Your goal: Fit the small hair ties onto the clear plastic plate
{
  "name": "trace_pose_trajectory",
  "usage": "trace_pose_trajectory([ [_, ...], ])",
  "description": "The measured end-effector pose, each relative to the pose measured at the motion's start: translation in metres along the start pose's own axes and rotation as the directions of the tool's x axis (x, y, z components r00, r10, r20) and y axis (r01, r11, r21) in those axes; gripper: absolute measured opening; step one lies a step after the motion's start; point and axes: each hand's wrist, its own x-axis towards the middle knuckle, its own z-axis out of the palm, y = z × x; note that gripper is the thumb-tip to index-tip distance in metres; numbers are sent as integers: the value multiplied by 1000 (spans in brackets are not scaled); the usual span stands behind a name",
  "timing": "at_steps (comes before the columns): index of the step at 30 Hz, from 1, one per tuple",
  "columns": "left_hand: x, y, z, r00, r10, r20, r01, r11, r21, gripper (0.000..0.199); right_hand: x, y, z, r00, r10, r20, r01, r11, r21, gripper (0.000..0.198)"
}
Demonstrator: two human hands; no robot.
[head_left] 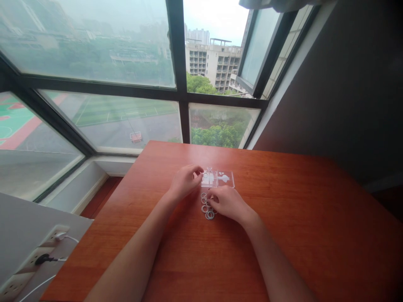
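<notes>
A small clear plastic box (214, 184) lies with its lid open on the wooden table (189, 260). At the box's left edge, my left hand (186, 181) has its fingers curled against the side, holding it. Just in front of the box is a loose cluster of flat, silver-grey rings (205, 208), some overlapping. My right hand (229, 202) reaches over them from the right, thumb and fingers pinched on a ring at the cluster's edge. That ring is mostly hidden by the fingertips. A pale ring shape shows inside the box's left half.
Large framed windows (184, 50) rise beyond the table's far edge, with one pane (261, 46) swung outward at the right. Wall sockets (34, 258) with plugs and white cables are at the lower left. A dark wall (340, 92) stands on the right.
</notes>
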Motion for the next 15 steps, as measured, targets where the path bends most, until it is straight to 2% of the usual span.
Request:
trace_pose_trajectory([
  [8,1,-1,-1,1000,9,1,-9,1000,-6,15,-1,3,-2,999,15,-42,-17,999,-40,17],
  [15,-1,3,-4,1000,-5,6,5,1000,-10,15,4,-13,10,989,98,-115,-107,992,-72,20],
])
